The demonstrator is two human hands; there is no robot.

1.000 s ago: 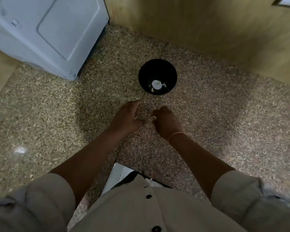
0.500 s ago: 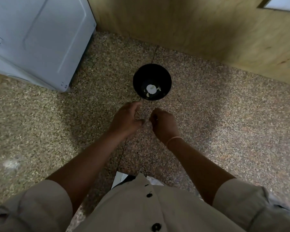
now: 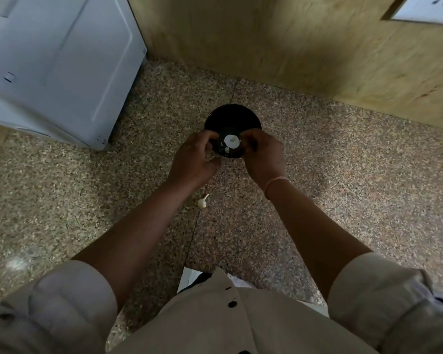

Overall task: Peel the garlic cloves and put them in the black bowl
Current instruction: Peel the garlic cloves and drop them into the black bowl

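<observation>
Left hand (image 3: 195, 159) and right hand (image 3: 262, 155) hang with fingers curled over the near rim of the black bowl (image 3: 232, 114), what they grip can't tell, likely dropping a clove onto the peeled garlic (image 3: 232, 141) inside; next means reaching back for the unpeeled clove (image 3: 203, 201) on the floor (image 3: 317, 200).

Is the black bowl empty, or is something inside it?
Not empty. The black bowl has white pieces on its bottom, probably peeled garlic.
</observation>
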